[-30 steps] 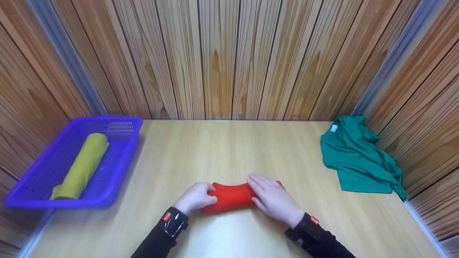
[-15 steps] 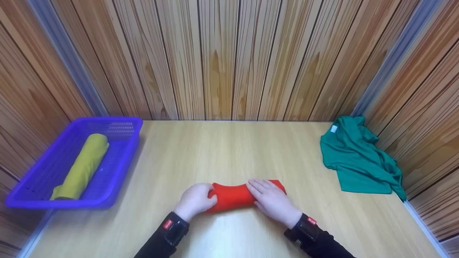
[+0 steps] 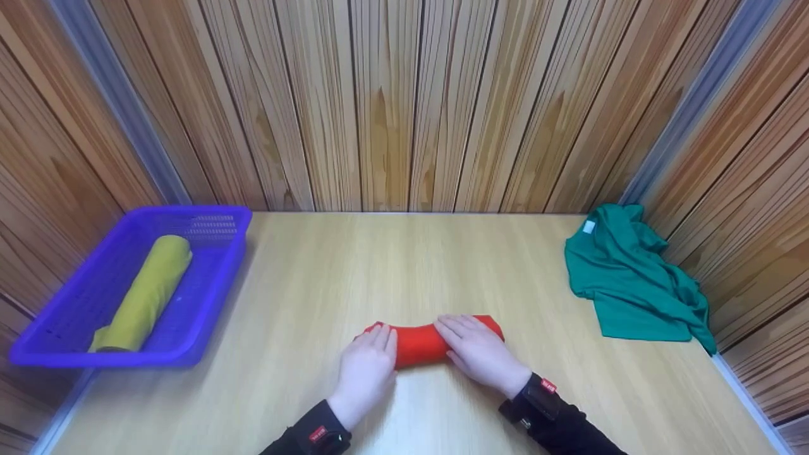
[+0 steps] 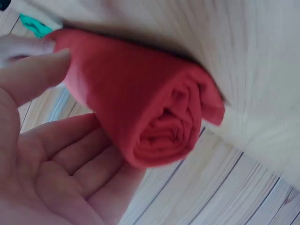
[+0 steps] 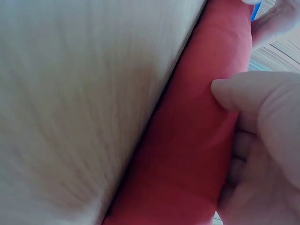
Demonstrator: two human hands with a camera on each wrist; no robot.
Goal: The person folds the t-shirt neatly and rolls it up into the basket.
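A rolled-up red cloth (image 3: 419, 346) lies on the table in front of me, and the left wrist view shows the coiled layers at its end (image 4: 166, 126). My left hand (image 3: 368, 370) rests over its left part, fingers straight and side by side on top. In the left wrist view the thumb (image 4: 42, 77) lies against the roll's near side. Toward the right end, my right hand (image 3: 481, 357) lies on the roll with extended fingers. Its thumb (image 5: 234, 91) touches the red fabric in the right wrist view. A corner of the cloth sticks out past the right fingers.
At the left stands a purple perforated basket (image 3: 218, 309) with a rolled yellow cloth (image 3: 145, 294) inside. A crumpled green garment (image 3: 638, 284) with a white label lies at the right, by the wall. Wood-patterned panels (image 3: 385, 107) enclose the back and sides of the table.
My left hand has gone from gripping the roll's left end to lying on top of it, farther right. The right hand has shifted slightly toward me, and the roll's right corner shows more.
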